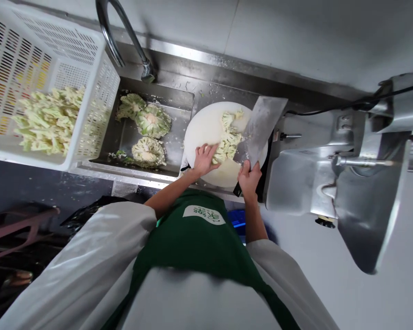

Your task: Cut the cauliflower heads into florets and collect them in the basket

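Note:
A round white cutting board lies beside the sink, with cut cauliflower across its middle. My left hand rests at the left edge of the pieces, fingers spread and touching them. In my right hand is the handle of a cleaver. Its broad blade is to the right of the cauliflower, over the board's right side. Whether the blade touches the pieces I cannot tell.
Several cauliflower heads sit in the metal sink under a faucet. A white plastic basket at left holds cut florets. On the right stands a metal slicing machine with a black cable.

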Demonstrator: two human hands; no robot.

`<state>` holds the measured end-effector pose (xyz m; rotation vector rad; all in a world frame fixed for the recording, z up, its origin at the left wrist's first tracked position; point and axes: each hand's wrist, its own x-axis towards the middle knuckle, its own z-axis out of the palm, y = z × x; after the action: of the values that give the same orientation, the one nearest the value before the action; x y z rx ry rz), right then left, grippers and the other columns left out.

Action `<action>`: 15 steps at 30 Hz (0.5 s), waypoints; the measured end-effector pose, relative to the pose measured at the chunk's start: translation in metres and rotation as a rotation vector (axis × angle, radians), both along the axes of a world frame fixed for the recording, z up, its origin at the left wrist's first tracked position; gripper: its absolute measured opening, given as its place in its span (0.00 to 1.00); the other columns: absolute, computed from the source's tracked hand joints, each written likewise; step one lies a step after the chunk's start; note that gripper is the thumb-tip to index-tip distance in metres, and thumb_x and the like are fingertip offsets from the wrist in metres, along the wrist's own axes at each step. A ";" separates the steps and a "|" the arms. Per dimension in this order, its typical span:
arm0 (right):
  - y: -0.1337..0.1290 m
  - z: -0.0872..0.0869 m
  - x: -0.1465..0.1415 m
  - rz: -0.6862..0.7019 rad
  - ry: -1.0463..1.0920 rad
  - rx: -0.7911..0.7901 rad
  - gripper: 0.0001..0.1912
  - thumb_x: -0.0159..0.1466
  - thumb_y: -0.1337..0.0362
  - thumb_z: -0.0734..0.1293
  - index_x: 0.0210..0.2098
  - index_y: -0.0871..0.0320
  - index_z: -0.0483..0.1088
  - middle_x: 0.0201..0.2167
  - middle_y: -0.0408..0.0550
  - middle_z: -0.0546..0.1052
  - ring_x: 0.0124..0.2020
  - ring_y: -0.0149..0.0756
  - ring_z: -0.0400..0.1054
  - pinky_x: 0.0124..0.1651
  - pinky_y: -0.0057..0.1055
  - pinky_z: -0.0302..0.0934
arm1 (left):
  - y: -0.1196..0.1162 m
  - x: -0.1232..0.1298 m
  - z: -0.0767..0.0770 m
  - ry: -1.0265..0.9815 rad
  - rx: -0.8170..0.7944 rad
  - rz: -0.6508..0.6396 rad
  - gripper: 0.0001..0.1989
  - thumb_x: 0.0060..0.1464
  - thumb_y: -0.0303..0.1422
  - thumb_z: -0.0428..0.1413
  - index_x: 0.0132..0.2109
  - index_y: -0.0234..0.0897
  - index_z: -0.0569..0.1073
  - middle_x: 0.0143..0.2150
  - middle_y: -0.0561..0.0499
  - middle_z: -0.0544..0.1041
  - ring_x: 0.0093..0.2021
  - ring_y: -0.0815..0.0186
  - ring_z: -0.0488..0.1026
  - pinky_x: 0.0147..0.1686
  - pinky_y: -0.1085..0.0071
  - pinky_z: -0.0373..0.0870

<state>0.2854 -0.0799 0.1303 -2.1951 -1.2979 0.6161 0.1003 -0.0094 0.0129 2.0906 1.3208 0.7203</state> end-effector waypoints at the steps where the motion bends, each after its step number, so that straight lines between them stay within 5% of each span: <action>1: -0.005 0.002 0.002 -0.040 0.023 -0.005 0.28 0.74 0.47 0.50 0.51 0.62 0.69 0.26 0.52 0.76 0.28 0.45 0.74 0.33 0.37 0.65 | -0.002 0.003 -0.002 -0.012 0.000 0.022 0.41 0.50 0.46 0.67 0.68 0.39 0.67 0.58 0.35 0.73 0.63 0.37 0.62 0.63 0.43 0.52; 9: -0.033 -0.006 0.014 -0.238 0.163 0.016 0.28 0.72 0.45 0.53 0.51 0.62 0.69 0.22 0.48 0.73 0.22 0.43 0.71 0.29 0.35 0.64 | -0.005 -0.010 -0.005 -0.156 -0.001 0.090 0.17 0.53 0.41 0.65 0.49 0.41 0.80 0.40 0.42 0.72 0.47 0.50 0.68 0.52 0.53 0.66; 15: -0.050 -0.020 0.018 -0.272 0.241 0.068 0.26 0.71 0.44 0.54 0.49 0.61 0.68 0.19 0.42 0.70 0.18 0.39 0.67 0.27 0.34 0.62 | 0.016 0.031 0.008 -0.206 0.043 0.150 0.15 0.55 0.43 0.66 0.46 0.40 0.80 0.43 0.41 0.72 0.48 0.51 0.67 0.50 0.55 0.67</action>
<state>0.3034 -0.1295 0.1101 -2.1163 -0.8677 0.6917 0.1308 0.0068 0.0209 1.9056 1.3657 1.0079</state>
